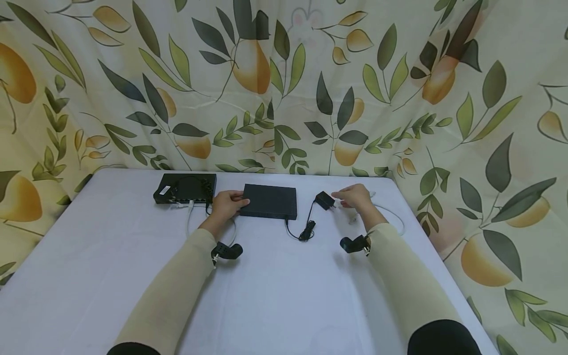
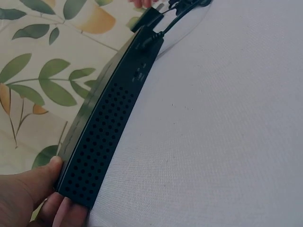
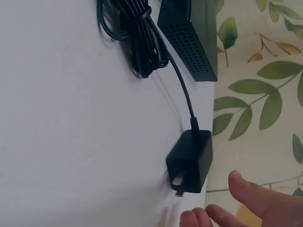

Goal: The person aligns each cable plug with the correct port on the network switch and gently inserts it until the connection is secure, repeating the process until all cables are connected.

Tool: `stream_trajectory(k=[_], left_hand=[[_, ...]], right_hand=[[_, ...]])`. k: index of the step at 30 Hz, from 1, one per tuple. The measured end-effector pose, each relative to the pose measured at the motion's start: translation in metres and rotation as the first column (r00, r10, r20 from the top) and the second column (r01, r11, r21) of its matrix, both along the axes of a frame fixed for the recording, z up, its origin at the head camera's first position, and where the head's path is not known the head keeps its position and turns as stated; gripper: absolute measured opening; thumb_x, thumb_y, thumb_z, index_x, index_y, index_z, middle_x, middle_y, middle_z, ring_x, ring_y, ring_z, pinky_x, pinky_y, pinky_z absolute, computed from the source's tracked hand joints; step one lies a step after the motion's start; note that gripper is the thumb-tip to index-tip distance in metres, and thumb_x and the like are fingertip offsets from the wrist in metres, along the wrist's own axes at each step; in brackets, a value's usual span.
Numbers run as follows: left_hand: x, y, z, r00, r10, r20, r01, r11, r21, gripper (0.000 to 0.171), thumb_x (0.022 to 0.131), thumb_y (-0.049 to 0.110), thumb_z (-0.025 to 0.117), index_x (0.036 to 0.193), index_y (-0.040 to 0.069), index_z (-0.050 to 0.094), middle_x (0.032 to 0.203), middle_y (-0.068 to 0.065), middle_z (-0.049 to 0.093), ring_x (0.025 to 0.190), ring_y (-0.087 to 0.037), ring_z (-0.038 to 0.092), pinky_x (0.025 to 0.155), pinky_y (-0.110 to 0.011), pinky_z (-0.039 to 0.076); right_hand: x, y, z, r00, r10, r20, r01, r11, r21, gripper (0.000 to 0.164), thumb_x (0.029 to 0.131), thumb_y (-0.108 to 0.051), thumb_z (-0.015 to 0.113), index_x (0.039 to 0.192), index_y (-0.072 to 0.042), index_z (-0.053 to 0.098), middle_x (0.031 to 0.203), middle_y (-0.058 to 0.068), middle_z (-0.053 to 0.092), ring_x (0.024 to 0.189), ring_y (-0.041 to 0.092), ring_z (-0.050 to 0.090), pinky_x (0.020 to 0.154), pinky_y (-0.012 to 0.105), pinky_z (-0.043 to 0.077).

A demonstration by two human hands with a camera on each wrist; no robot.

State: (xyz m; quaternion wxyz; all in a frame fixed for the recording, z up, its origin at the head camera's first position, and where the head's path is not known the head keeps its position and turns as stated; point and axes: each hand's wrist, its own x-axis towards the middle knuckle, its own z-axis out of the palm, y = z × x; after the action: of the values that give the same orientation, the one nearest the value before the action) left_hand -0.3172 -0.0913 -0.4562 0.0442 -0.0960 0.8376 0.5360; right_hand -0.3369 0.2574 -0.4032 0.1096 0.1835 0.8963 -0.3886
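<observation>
A flat black box (image 1: 269,202) with a perforated side (image 2: 102,137) is at the middle of the far part of the table. My left hand (image 1: 227,204) grips its left end, thumb on the upper side and fingers beneath. From the box runs a thin black cord, tied in a bundle (image 1: 307,231), to a black power adapter (image 1: 325,200) with metal prongs. Beside that adapter is my right hand (image 1: 355,196); in the right wrist view a gap separates its thumb and fingers from the adapter (image 3: 189,161), and nothing shows between them.
Left of the box stands another black device (image 1: 188,187) with a pale cable (image 1: 190,217) plugged into its front. A white cable (image 1: 395,212) curves on the table beyond my right hand. Behind the white-covered table (image 1: 275,296) hangs a leaf-and-fruit patterned curtain (image 1: 284,98).
</observation>
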Motion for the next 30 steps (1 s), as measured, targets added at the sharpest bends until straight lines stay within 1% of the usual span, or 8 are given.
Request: stream_trajectory(k=[6,8,11,14,20,23,27,30], left_hand=[[-0.001,0.0,-0.001,1.0,0.006,0.0,-0.006,1.0,-0.001,0.041,0.089,0.017,0.074,0.128,0.007,0.065,0.121,-0.015,0.068,0.092,-0.022,0.066,0.074,-0.027,0.058],[-0.001,0.0,-0.002,1.0,0.007,0.004,-0.007,1.0,0.0,0.041,0.089,0.018,0.074,0.128,0.007,0.065,0.121,-0.014,0.068,0.091,-0.021,0.065,0.073,-0.026,0.057],[-0.001,0.001,-0.002,1.0,0.01,0.009,-0.01,1.0,0.0,0.041,0.089,0.018,0.074,0.128,0.008,0.065,0.12,-0.013,0.068,0.089,-0.02,0.065,0.071,-0.025,0.057],[-0.001,0.001,-0.002,1.0,0.016,0.01,-0.016,1.0,-0.003,0.041,0.089,0.018,0.075,0.128,0.009,0.065,0.119,-0.013,0.068,0.088,-0.02,0.064,0.07,-0.024,0.056],[-0.002,0.002,-0.002,1.0,0.02,0.01,-0.02,1.0,-0.001,0.041,0.089,0.018,0.075,0.128,0.009,0.065,0.12,-0.013,0.068,0.09,-0.021,0.065,0.072,-0.026,0.057],[-0.002,0.001,-0.002,1.0,0.018,0.013,-0.018,1.0,0.0,0.041,0.089,0.018,0.074,0.128,0.009,0.065,0.12,-0.013,0.068,0.091,-0.021,0.065,0.073,-0.026,0.057],[-0.001,0.001,-0.001,1.0,0.016,0.018,-0.016,1.0,-0.006,0.041,0.089,0.018,0.074,0.128,0.009,0.065,0.12,-0.013,0.068,0.092,-0.021,0.065,0.074,-0.026,0.057],[0.0,0.001,0.0,1.0,0.016,0.019,-0.016,1.0,-0.011,0.041,0.089,0.018,0.074,0.128,0.009,0.065,0.12,-0.013,0.068,0.091,-0.021,0.064,0.074,-0.025,0.057]], right_hand=[[-0.006,0.002,-0.017,0.987,-0.121,0.108,0.138,0.977,-0.161,0.05,0.09,-0.025,0.073,0.128,0.004,0.059,0.091,0.006,0.064,0.063,0.008,0.065,0.073,0.022,0.058],[-0.008,0.002,-0.023,0.981,-0.158,0.112,0.177,0.967,-0.185,0.048,0.088,-0.022,0.076,0.126,0.003,0.062,0.088,0.005,0.065,0.058,0.007,0.064,0.067,0.02,0.057],[-0.012,0.003,-0.03,0.977,-0.187,0.102,0.203,0.961,-0.188,0.046,0.085,-0.019,0.079,0.124,0.002,0.065,0.095,0.009,0.07,0.057,0.006,0.063,0.064,0.02,0.057],[-0.015,0.004,-0.033,0.981,-0.174,0.089,0.188,0.966,-0.175,0.044,0.081,-0.018,0.082,0.117,0.003,0.069,0.102,0.014,0.073,0.058,0.007,0.064,0.062,0.02,0.056],[-0.017,0.0,-0.032,0.98,-0.173,0.099,0.186,0.971,-0.148,0.041,0.085,-0.017,0.079,0.121,-0.001,0.068,0.118,0.014,0.069,0.061,0.005,0.062,0.065,0.018,0.055],[-0.014,-0.002,-0.029,0.978,-0.182,0.099,0.197,0.965,-0.175,0.042,0.087,-0.015,0.077,0.124,0.0,0.066,0.106,0.01,0.07,0.059,0.004,0.06,0.064,0.016,0.054],[-0.009,-0.006,-0.022,0.977,-0.178,0.115,0.196,0.965,-0.174,0.043,0.087,-0.018,0.076,0.126,0.0,0.065,0.087,0.002,0.063,0.058,0.004,0.058,0.062,0.015,0.053],[-0.007,-0.008,-0.019,0.975,-0.18,0.129,0.204,0.957,-0.209,0.046,0.086,-0.017,0.077,0.126,0.001,0.063,0.096,0.007,0.066,0.061,0.005,0.06,0.067,0.017,0.055]])
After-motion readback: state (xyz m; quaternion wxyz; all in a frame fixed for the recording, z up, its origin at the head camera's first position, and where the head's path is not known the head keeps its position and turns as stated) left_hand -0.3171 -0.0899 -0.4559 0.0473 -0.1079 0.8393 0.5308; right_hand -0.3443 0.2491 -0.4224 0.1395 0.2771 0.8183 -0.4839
